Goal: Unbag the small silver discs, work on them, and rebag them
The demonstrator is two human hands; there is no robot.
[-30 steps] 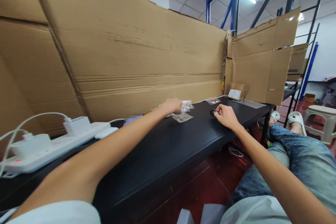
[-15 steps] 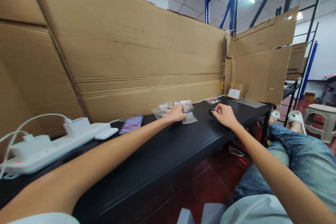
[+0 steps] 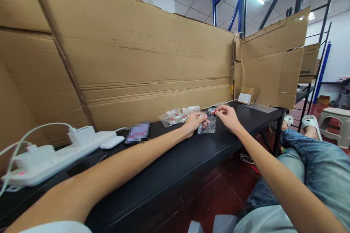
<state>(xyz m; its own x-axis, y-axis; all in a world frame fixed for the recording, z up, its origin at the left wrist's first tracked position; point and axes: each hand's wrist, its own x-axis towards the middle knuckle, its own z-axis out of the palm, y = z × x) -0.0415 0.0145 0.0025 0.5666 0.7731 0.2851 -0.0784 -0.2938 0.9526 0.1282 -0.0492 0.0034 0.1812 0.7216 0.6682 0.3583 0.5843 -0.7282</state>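
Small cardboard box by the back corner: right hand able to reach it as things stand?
Probably yes. The right hand is at the clear bag; the black table between it and the small cardboard box looks bare, but the arm is already well extended.

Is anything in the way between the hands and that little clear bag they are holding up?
No, nothing visible is in the way. The left hand already grips the clear bag above the black table, and the right hand pinches a small dark and red part at the bag's top.
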